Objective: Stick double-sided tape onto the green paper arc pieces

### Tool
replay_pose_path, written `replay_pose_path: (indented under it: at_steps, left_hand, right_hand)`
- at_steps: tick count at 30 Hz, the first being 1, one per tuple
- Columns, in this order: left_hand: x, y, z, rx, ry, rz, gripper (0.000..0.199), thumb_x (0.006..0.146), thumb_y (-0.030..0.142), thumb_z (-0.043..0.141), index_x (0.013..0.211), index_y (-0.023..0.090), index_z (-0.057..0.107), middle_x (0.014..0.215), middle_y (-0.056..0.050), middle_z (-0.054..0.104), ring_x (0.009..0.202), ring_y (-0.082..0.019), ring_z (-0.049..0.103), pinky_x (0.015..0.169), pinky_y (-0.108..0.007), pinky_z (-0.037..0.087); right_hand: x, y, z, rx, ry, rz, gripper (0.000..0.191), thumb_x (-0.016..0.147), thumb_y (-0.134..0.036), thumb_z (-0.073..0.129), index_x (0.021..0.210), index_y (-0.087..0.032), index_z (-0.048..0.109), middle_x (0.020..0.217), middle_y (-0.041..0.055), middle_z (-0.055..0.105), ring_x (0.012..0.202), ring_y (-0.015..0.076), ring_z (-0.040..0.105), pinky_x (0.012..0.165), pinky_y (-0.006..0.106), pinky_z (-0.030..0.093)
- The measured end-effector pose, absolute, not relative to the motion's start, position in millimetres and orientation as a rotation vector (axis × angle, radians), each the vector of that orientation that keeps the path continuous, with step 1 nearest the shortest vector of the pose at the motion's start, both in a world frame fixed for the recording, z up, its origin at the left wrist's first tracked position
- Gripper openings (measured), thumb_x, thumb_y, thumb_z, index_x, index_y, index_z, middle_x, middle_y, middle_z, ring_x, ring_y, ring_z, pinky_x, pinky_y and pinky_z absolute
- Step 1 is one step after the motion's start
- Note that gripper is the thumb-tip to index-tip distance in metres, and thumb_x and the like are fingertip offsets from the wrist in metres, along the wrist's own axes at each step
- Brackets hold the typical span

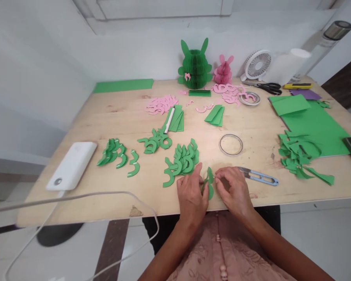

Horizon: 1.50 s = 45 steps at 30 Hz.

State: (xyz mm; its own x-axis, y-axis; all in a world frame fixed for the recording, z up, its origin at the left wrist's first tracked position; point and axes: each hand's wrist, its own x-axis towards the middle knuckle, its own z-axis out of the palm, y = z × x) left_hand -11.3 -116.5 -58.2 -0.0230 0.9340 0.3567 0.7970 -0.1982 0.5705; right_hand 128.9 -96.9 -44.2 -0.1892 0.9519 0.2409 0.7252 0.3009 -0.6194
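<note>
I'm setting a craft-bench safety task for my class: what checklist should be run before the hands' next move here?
1. Left hand at the green piece: ok.
2. Right hand beside that piece: ok; whether it grips anything: cannot tell.
3. Blue cutter well away from fingers: not ok, one end lies close by the right hand.
4. Scissors out of the way: ok, at the back.
5. Cable clear of both hands: ok.
</note>
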Motion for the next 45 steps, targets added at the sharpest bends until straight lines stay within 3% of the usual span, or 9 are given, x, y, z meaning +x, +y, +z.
replay_pose_path:
  at_steps: [45]
  left_hand:
    - [-9.4, -117.8, -56.9, 2.009, 1.853, 1.037, 0.054, 0.081, 0.013, 0.056, 0.132, 0.016, 0.04, 0.079, -0.002, 0.064, 0.073, -0.018, 0.058, 0.074, -0.035, 0.039]
  right_hand:
    - [128.2, -90.0, -42.0, -1.545, -2.121, 0.399, 0.013, 0.086, -0.023, 0.051, 0.075, -0.02, 0.059, 0.08, 0.0036, 0.062, 0.08, 0.0199, 0.05, 0.071, 0.033, 0.03]
